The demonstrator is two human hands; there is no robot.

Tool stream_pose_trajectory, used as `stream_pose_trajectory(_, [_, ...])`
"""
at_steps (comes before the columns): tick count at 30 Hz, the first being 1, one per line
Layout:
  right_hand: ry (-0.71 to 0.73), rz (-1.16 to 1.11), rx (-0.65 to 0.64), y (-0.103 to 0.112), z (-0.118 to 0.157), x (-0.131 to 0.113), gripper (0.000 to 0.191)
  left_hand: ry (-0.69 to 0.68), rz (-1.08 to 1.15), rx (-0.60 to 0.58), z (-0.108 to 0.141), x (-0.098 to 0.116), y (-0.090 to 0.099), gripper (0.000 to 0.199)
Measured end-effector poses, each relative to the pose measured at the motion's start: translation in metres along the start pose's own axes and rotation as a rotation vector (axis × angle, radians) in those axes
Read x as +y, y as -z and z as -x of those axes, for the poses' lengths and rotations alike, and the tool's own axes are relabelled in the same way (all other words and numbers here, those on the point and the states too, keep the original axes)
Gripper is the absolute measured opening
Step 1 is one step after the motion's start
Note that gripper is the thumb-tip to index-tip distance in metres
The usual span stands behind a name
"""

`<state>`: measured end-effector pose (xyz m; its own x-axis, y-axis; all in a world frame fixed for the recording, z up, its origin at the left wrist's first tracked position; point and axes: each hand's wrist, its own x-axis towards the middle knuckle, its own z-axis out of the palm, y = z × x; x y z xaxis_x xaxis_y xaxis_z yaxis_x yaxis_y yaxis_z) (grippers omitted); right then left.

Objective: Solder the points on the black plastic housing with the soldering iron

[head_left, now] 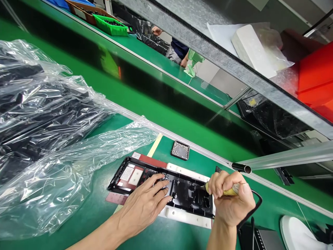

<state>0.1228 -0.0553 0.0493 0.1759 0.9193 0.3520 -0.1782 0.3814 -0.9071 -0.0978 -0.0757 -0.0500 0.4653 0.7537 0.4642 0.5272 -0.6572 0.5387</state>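
A long black plastic housing [182, 192] lies, open side up, across a white fixture [179, 214] on the green bench. My left hand [145, 199] rests on its middle, palm down, fingers spread and holding nothing. Wrapped round the yellow handle of a slim corded tool [230, 191] is my right hand [229, 194], at the housing's right end. The tool's tip points left into the housing; its exact kind is not clear. Behind the housing sits a small black tray [180, 150] of tiny silvery metal parts. Reddish plates [153, 160] show under the housing's left end.
Clear plastic bags [52, 114] over black parts cover the left side. A metal shelf rail [221, 52] crosses overhead, with a red bin [316, 80] on the shelf. A white rounded object [299, 234] stands lower right. Across the line are a green basket [110, 26] and another person [178, 52].
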Motion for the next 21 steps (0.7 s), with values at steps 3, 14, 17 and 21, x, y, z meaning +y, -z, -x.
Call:
stream_pose_trajectory(3, [0.069,0.077,0.112,-0.003,0.002,0.004,0.03,0.003,0.016,-0.012,0.0,0.0,0.002,0.019])
stream_pose_trajectory(14, [0.245,0.162,0.443,-0.009,0.015,-0.032,0.037,-0.063,-0.071,-0.005,-0.001,-0.001,0.002,0.025])
stream_pose_trajectory(17, [0.236,0.136,0.421,-0.006,0.023,-0.038,0.031,-0.07,-0.073,-0.019,-0.001,-0.001,0.002,0.026])
stream_pose_trajectory(21, [0.239,0.076,0.261,-0.003,0.036,-0.036,0.031,-0.071,-0.061,-0.003,0.0,-0.002,0.001,0.025])
